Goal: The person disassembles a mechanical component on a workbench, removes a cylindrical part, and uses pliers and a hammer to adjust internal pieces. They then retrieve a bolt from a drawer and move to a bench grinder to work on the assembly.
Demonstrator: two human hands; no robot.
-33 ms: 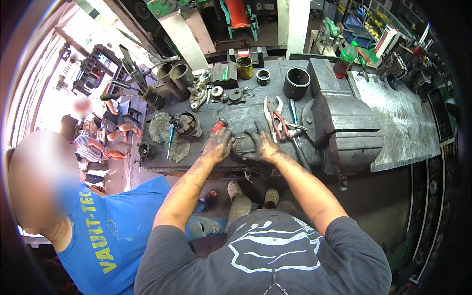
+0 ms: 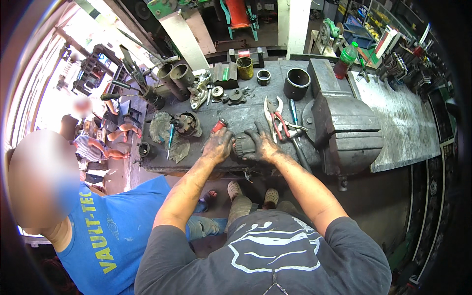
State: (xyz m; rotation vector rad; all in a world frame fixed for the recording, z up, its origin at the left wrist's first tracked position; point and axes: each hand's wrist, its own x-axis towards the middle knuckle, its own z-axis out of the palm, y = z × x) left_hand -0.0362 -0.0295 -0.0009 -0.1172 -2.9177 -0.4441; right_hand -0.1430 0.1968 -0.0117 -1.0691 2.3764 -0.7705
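Note:
My left hand (image 2: 218,146), blackened with grease, is closed around a red-handled tool (image 2: 219,125). Its red end sticks up past the fingers, and most of the rest is hidden in the grip. My right hand (image 2: 264,145) curls over a dark, ribbed, round metal part (image 2: 243,145) at the bench's front edge. The left fingers come close to that part's left side; whether they touch it I cannot tell. Just right of my right hand lie red-handled pliers (image 2: 279,126), larger silver locking pliers (image 2: 270,109) and a blue screwdriver (image 2: 293,112).
A big bench vise (image 2: 351,132) stands at right. Left on the bench are an open round housing (image 2: 187,124) and another screwdriver (image 2: 171,140). Metal tubes (image 2: 182,78), a black cylinder sleeve (image 2: 297,83) and a yellow can (image 2: 244,68) stand behind. A person in blue (image 2: 113,226) is close at my left.

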